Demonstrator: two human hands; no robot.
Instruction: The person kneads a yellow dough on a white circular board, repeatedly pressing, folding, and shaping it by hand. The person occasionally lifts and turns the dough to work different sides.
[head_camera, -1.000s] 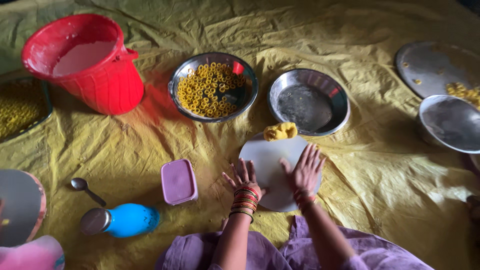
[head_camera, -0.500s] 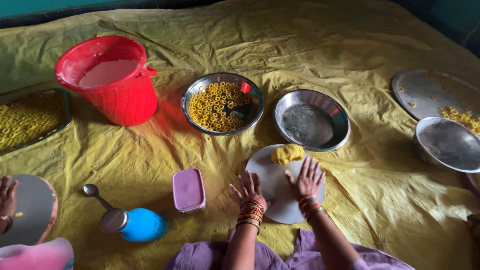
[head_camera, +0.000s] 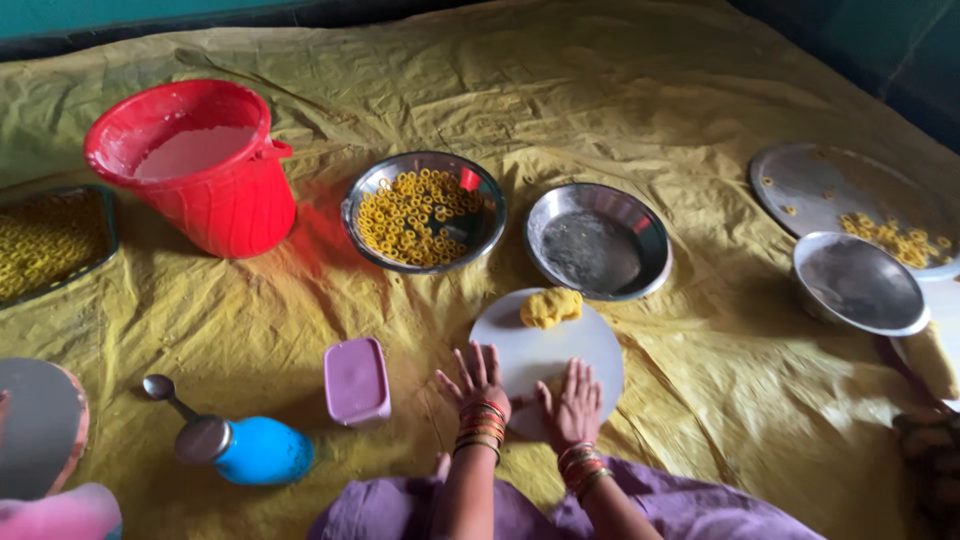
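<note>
Dough lump (head_camera: 550, 306) sits on white round board (head_camera: 590, 350) (yellow floor sheet (head_camera: 700, 120) beneath), both hands' fingers (head_camera: 478, 368) spread flat.

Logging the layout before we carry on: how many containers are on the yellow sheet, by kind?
Round steel bowls: 3, one holding yellow rings, one empty, one empty at right
Red plastic bucket: 1
Lilac lidded plastic box: 1
Blue bottle lying down: 1
Total: 6

Red-gold bangles, seemingly purple garment
</note>
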